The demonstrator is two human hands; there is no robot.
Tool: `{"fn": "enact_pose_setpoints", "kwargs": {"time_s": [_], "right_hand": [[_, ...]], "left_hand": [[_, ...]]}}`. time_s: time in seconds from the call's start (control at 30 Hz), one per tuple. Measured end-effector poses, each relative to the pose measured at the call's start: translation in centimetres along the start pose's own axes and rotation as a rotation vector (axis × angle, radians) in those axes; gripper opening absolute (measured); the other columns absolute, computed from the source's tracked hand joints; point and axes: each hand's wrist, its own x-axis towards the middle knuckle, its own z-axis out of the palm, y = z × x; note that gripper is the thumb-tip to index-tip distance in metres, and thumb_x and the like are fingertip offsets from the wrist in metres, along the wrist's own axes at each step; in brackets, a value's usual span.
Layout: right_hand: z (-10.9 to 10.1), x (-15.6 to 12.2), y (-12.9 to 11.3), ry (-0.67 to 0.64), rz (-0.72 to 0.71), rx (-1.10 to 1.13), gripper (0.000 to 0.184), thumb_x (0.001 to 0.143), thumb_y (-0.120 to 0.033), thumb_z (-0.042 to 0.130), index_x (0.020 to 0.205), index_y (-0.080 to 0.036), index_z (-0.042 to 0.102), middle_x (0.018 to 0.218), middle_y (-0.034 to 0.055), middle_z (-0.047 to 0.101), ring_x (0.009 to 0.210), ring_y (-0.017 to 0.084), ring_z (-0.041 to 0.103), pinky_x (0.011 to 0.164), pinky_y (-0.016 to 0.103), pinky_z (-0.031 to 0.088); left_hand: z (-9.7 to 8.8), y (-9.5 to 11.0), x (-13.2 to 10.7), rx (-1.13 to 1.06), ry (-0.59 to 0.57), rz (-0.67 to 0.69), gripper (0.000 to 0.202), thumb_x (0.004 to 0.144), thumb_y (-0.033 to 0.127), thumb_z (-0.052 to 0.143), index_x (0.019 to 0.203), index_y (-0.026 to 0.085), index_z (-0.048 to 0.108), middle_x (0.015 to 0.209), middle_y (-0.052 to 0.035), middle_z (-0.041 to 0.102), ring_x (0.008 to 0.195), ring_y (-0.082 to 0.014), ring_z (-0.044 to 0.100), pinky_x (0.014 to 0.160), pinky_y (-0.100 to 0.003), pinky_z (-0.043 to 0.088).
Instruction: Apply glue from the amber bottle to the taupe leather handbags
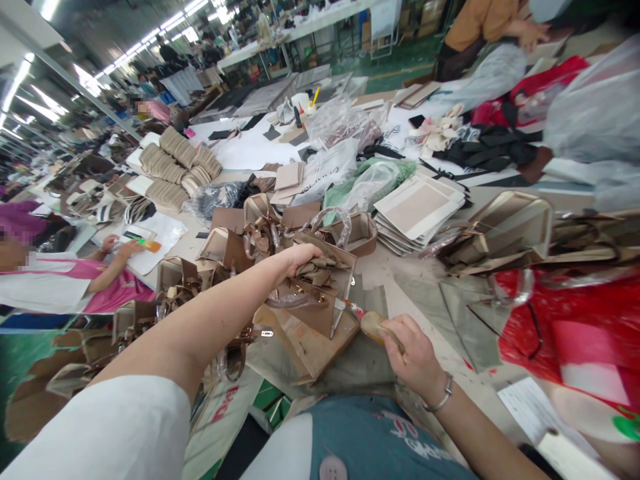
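Note:
A tan handbag (313, 313) lies tilted in front of me, resting on a brown board (300, 347). My left hand (303, 259) is closed on crumpled brown lining fabric (323, 272) at the bag's opening. To the right, my right hand (410, 345) grips a wide-handled brush (374, 325) with a stained yellowish handle. Its red-marked far end points at the bag's edge; whether the tip touches the bag I cannot tell. Clear plastic wraps the bag's handle.
More tan handbags (225, 250) crowd the left and far side. Stacked flat panels (420, 203) lie beyond, and a red plastic bag (575, 333) is at right. A co-worker in pink and white (115, 277) sits at left; another person's arm (515, 30) shows at top right.

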Motion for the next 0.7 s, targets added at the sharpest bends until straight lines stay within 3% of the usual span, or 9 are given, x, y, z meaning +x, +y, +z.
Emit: {"fn": "enact_pose_setpoints", "kwargs": {"time_s": [0.43, 0.7], "right_hand": [[1.3, 0.1, -0.1, 0.185, 0.029, -0.046, 0.019, 0.084, -0.008, 0.049, 0.100, -0.019, 0.052, 0.084, 0.0061, 0.050, 0.078, 0.019, 0.050, 0.067, 0.034, 0.047], [2.5, 0.2, -1.0, 0.050, 0.121, -0.075, 0.014, 0.087, -0.012, 0.045, 0.095, -0.017, 0.054, 0.082, 0.0064, 0.050, 0.078, 0.020, 0.050, 0.070, 0.035, 0.047]], "left_hand": [[0.0, -0.2, -0.8, 0.047, 0.020, 0.053, 0.016, 0.067, 0.014, 0.049, 0.066, 0.008, 0.064, 0.054, -0.0134, 0.066, 0.046, -0.0231, 0.062, 0.042, -0.029, 0.051], [-0.3, -0.7, -0.1, 0.028, 0.055, 0.014, 0.016, 0.067, 0.015, 0.049, 0.070, 0.009, 0.064, 0.055, -0.0137, 0.067, 0.047, -0.0242, 0.063, 0.045, -0.033, 0.053]]}}
